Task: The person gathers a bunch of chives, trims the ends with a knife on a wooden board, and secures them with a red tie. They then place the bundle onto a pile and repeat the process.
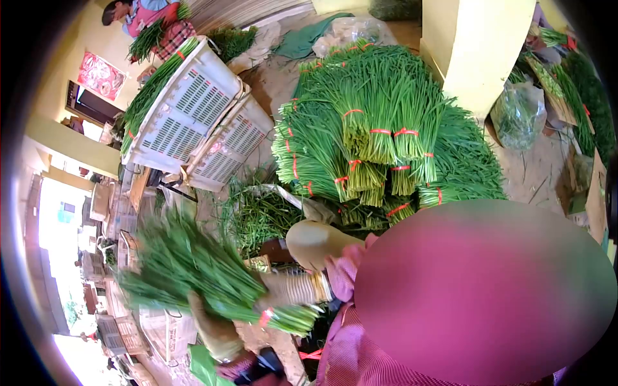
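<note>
A bundle of green chives (199, 270) with a red band near its pale stem ends lies across both my hands, its leaves blurred by motion. My left hand (215, 328), in a light glove, holds it from below, with the thumb along the leaves. My right hand (273, 289), below a ribbed cuff, grips the bundle near the band; its fingers are partly hidden by leaves. Beyond my hands, loose chives (264, 215) lie in a heap on the floor.
A tall stack of banded chive bundles (380, 109) stands ahead, beside a yellow pillar (479, 58). White plastic crates (193, 103) stand tilted at the left, with chives on top. Another person (151, 19) holds chives behind them. A clear plastic bag (518, 116) lies at the right.
</note>
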`<action>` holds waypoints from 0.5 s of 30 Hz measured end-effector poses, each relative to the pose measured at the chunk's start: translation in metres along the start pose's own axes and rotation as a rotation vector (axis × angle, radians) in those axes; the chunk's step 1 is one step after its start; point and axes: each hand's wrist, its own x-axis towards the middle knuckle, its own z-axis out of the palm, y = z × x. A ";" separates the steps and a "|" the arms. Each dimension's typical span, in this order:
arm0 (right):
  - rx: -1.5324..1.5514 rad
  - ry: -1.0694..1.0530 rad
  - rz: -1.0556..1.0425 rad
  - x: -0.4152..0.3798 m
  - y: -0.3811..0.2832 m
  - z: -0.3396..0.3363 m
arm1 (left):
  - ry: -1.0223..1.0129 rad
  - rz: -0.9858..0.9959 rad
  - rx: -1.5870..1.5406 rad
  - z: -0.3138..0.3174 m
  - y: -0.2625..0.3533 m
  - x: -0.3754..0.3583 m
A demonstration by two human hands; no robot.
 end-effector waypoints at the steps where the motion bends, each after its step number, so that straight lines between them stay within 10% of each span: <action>1: -0.005 0.001 -0.011 0.000 -0.041 -0.020 | -0.049 0.041 -0.009 0.024 0.017 0.018; 8: 0.293 0.323 0.061 0.004 -0.201 -0.204 | -0.216 0.200 0.078 0.068 0.074 0.027; 12: -0.179 0.899 -0.090 -0.007 -0.223 -0.312 | 0.100 0.014 0.034 -0.003 0.055 -0.040; 15: -0.059 0.973 0.309 -0.052 -0.200 -0.396 | 0.316 -0.067 -0.028 -0.089 0.021 -0.117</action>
